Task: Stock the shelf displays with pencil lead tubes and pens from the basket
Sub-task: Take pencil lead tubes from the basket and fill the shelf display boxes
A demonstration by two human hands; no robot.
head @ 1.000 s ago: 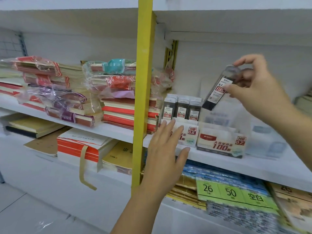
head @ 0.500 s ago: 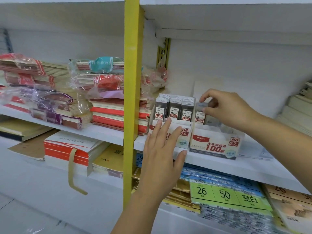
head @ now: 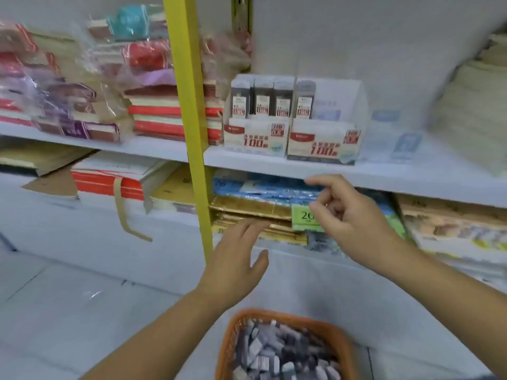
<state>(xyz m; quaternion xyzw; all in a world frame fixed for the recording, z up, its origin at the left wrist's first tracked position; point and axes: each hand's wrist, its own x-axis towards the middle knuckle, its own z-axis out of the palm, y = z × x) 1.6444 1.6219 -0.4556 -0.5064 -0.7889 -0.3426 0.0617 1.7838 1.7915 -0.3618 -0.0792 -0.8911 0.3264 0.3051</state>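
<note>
Two white display boxes stand side by side on the white shelf. The left display box holds three dark pencil lead tubes. The right display box holds one lead tube at its left end. An orange basket full of lead tubes sits at the bottom of the view. My left hand hovers flat with straight fingers below the shelf. My right hand hangs below the shelf edge, fingers loosely curled, holding nothing.
A yellow upright post divides the shelving. Wrapped notebook stacks fill the left bay, with more paper stacks at far right. Blue and gold packs lie on the lower shelf behind a green price tag.
My right hand let go of the tube in the right display box and dropped below the shelf. My left hand came off the left box and lowered. The view tilted down to the basket.
</note>
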